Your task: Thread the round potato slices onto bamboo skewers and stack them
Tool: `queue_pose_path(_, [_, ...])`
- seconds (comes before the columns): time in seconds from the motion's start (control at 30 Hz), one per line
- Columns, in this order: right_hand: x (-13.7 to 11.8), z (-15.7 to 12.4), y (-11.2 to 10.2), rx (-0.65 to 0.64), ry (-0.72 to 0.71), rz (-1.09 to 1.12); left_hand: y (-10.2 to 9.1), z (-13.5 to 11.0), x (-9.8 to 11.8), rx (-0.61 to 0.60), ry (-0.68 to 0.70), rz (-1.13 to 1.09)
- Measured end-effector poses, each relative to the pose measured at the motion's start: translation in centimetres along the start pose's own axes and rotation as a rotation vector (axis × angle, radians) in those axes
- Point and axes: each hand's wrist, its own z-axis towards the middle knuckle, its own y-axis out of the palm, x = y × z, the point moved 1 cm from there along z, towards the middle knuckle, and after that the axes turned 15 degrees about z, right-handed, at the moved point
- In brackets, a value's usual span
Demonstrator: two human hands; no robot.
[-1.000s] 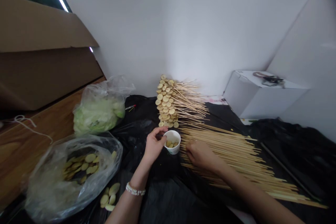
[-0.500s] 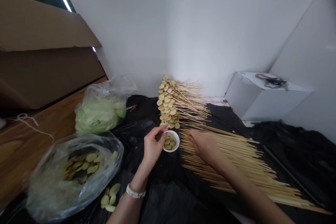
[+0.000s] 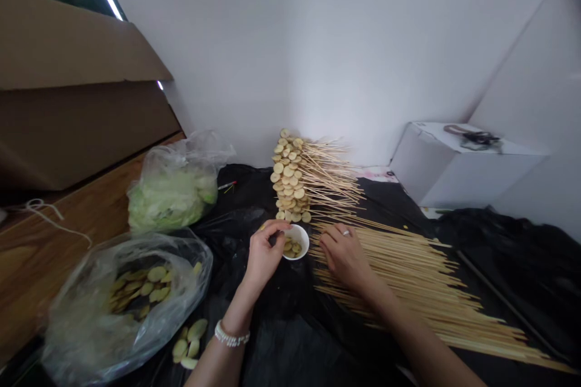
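Note:
My left hand (image 3: 265, 251) is at the left rim of a small white cup (image 3: 305, 243), thumb and fingers bent together; what is between them, if anything, is hidden. Thin round slices (image 3: 292, 248), like potato, lie inside the cup. Just right of it, my right hand (image 3: 342, 254) wears a ring and rests with curled fingers on the near ends of a wide spread of bamboo skewers (image 3: 408, 272). Whether a skewer is gripped there does not show. Behind the cup, threaded slices (image 3: 288, 172) form a stack, their skewers (image 3: 333, 175) pointing right.
An open clear plastic bag (image 3: 95, 326) holding slices stands at the left front, with loose slices (image 3: 188, 341) beside it. Behind is a bag of leafy greens (image 3: 175, 196). Black plastic sheeting (image 3: 290, 338) covers the surface. A white box (image 3: 454, 169) stands at the right.
My right hand has turned and lowered its fingers onto the skewer ends, now showing its ring. My left hand stays at the cup, its fingers slightly shifted. Fewer slices show in the cup.

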Motion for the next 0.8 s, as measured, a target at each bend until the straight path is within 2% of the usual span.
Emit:
queue_pose_path(0.3, [-0.9, -0.6, 0.1, 0.11, -0.161, -0.074, 0.2, -0.1, -0.4, -0.131, -0.021, 0.092])
queue_pose_path(0.47, [-0.8, -0.9, -0.2, 0.128, -0.061, -0.109, 0.1, -0.4, -0.1, -0.319, -0.085, 0.11])
queue_pose_path(0.53, [-0.6, -0.9, -0.3, 0.119, -0.023, -0.095, -0.1, -0.4, -0.1, -0.342, -0.128, 0.094])
queue_pose_path(0.63, [-0.3, -0.8, -0.4, 0.159, 0.014, -0.05, -0.5, -0.1, -0.2, -0.279, -0.234, -0.048])
queue_pose_path(0.8, [-0.3, -0.7, -0.8, 0.309, -0.01, 0.023, -0.9, 0.3, 0.2, -0.296, -0.487, -0.571])
